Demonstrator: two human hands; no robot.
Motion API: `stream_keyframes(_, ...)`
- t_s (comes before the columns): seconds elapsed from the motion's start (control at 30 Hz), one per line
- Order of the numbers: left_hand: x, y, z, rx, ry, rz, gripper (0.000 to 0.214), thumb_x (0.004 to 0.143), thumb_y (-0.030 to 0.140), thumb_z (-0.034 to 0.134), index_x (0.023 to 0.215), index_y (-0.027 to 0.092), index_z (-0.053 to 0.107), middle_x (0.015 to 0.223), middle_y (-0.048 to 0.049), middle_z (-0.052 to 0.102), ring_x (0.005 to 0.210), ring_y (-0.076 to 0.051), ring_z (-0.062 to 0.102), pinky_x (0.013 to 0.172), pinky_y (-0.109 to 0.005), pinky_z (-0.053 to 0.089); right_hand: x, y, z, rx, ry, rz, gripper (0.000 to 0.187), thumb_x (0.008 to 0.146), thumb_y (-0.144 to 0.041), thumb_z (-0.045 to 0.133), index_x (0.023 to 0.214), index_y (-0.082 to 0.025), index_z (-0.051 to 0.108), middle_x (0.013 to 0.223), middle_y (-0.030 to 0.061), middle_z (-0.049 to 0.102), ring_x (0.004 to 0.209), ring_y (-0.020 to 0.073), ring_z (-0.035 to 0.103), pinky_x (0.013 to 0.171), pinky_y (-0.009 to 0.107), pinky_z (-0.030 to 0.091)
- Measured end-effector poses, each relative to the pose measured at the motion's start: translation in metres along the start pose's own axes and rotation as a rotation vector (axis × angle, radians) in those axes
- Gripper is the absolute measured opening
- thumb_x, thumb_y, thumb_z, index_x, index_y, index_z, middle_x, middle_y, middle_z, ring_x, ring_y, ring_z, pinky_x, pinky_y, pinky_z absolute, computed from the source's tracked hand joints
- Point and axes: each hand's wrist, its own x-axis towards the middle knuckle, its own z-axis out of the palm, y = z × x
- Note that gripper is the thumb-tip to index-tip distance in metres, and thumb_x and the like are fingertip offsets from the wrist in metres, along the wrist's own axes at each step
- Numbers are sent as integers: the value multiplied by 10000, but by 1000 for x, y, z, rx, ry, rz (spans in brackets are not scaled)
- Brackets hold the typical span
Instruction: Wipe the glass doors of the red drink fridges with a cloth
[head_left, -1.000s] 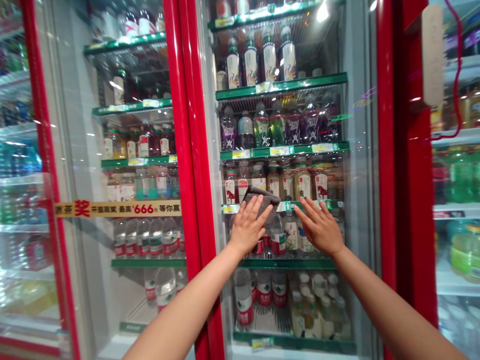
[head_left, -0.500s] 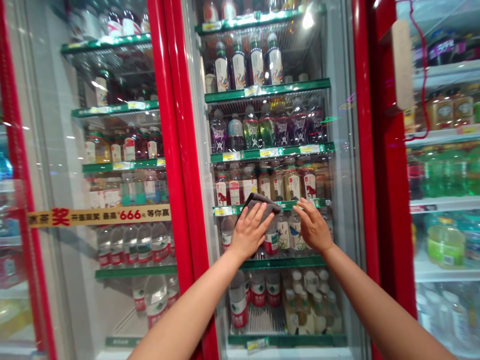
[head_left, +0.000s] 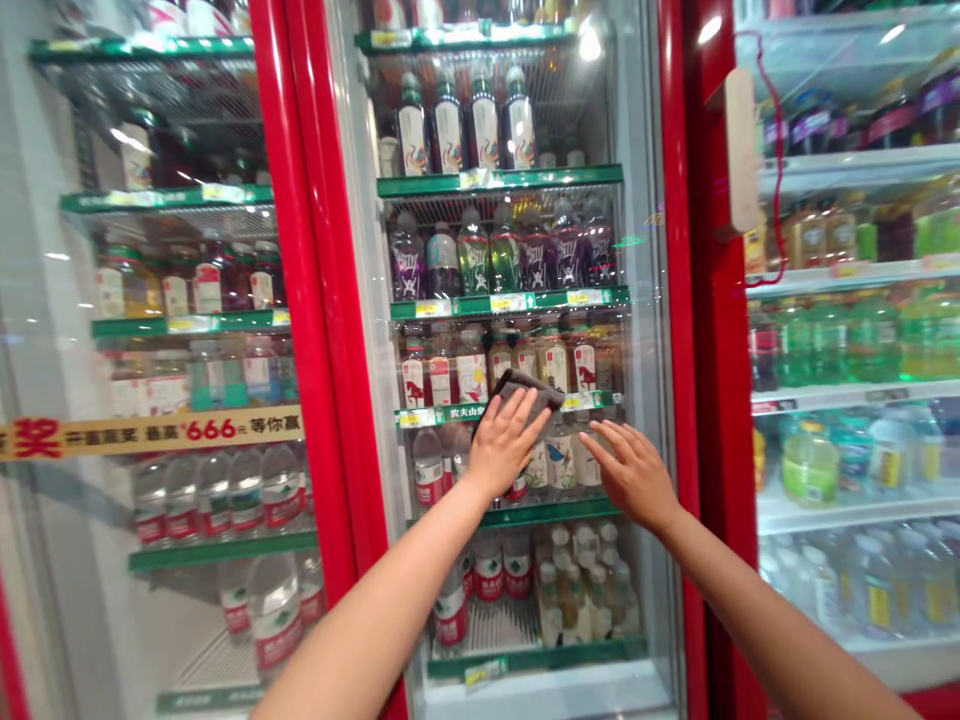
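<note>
- Grey cloth point(head_left: 541, 389), one piece: dark, folded or bunched, against glass door point(head_left: 641, 335); landmark for all entries below.
- Left hand point(head_left: 504, 440): just below the cloth, fingertips over it; fingers extended and slightly parted, palm toward the glass; laid flat on the cloth rather than curled round it.
- Right hand point(head_left: 634, 472): to the right of the cloth and a little lower, apart from it; fingers loosely spread and gently bent, palm free of any object; contact with the glass impossible to tell.
- Green shelf edge point(head_left: 466, 412): behind the cloth, running out on both sides of it; white lettering to the left.
- Tea-type bottles point(head_left: 471, 372), one row: behind and above the cloth; pale labels, some with red figures.
- Purple and green bottles point(head_left: 487, 255), one row: on the next shelf above the cloth.
- Clear bottles with red labels point(head_left: 489, 575): well below the cloth.
- White-capped bottles point(head_left: 577, 595), grouped: well below the cloth, slightly right.
- Red door frame point(head_left: 334, 300): upright, left of the cloth.
- Gold strip point(head_left: 161, 434): far left of the cloth, slightly lower; printed "666" in red.
</note>
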Motion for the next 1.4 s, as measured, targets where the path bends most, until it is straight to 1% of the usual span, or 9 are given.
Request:
stream_keyframes(0.13, -32, -13, -7, -10, -24, 198, 700, 892, 261, 647, 1539, 301, 383, 1626, -47, 375, 1528, -213, 283, 1287, -451, 141, 0, 10, -3, 20, -77, 60, 538, 867, -49, 500, 1381, -180, 587, 1510, 146, 501, 1408, 288, 443, 1115, 461, 454)
stream_keyframes(0.37, 55, -10, -9, -12, 44, -371, 860, 820, 238, 740, 1570, 261, 320, 1684, -126, 188, 1560, -312, 160, 1254, -587, 172, 2, 25, -3, 181, -122, 109, 619, 850, 1, 416, 1439, -164, 508, 1560, 173, 421, 1462, 266, 383, 1120, 472, 467)
stream_keyframes(0.53, 33, 28, 11, -52, 11, -42, 788, 842, 276, 708, 1552, 249, 366, 1663, -114, 264, 1553, -285, 200, 1275, -548, 122, -12, 32, -7, 176, -106, 152, 641, 851, 14, 396, 1453, -186, 490, 1562, 174, 413, 1463, 259, 382, 1092, 473, 493)
stream_keyframes(0.67, 6, 20, 9, -63, -10, 255, 673, 896, 284, 627, 1531, 285, 403, 1630, -69, 355, 1531, -235, 275, 1285, -504, 91, -19, 39, -16, 75, -143, 113, 602, 844, 13, 437, 1404, -174, 556, 1532, 172, 464, 1429, 280, 428, 1079, 460, 494)
stream_keyframes(0.8, 48, 8, 1, -53, 8, -38, 745, 862, 269, 684, 1540, 303, 379, 1661, -89, 273, 1550, -281, 215, 1257, -617, 54, -18, 47, -25, 1, -151, 88, 575, 847, 4, 463, 1386, -157, 583, 1534, 170, 472, 1421, 293, 437, 1093, 455, 471)
stream_keyframes(0.93, 89, 37, 9, -64, 46, -250, 782, 847, 264, 699, 1551, 251, 358, 1679, -139, 189, 1556, -326, 172, 1231, -673, 64, -22, 54, -30, -42, -156, 125, 563, 860, -13, 477, 1389, -174, 587, 1543, 154, 466, 1414, 285, 447, 1086, 431, 468)
stream_keyframes(1.07, 64, 66, 25, -99, 14, 100, 650, 872, 297, 664, 1485, 230, 457, 1661, -137, 255, 1552, -289, 203, 1254, -621, 23, -35, 60, -34, -70, -154, 137, 557, 866, -18, 482, 1389, -179, 588, 1542, 153, 467, 1399, 290, 463, 1075, 423, 475)
stream_keyframes(1.17, 46, 61, 28, -114, 22, 284, 513, 903, 242, 615, 1410, 267, 540, 1640, -95, 329, 1535, -243, 263, 1272, -563, 70, -45, 65, -36, -80, -168, 127, 575, 858, -4, 475, 1391, -189, 585, 1542, 145, 470, 1398, 288, 466, 1075, 428, 474)
stream_keyframes(1.4, 118, 63, 28, -101, 114, -127, 627, 938, 251, 581, 1532, 313, 393, 1659, -102, 273, 1555, -294, 190, 1238, -658, 88, -45, 73, -39, -70, -138, 172, 583, 860, -10, 470, 1398, -207, 576, 1543, 140, 473, 1420, 289, 443, 1090, 461, 462)
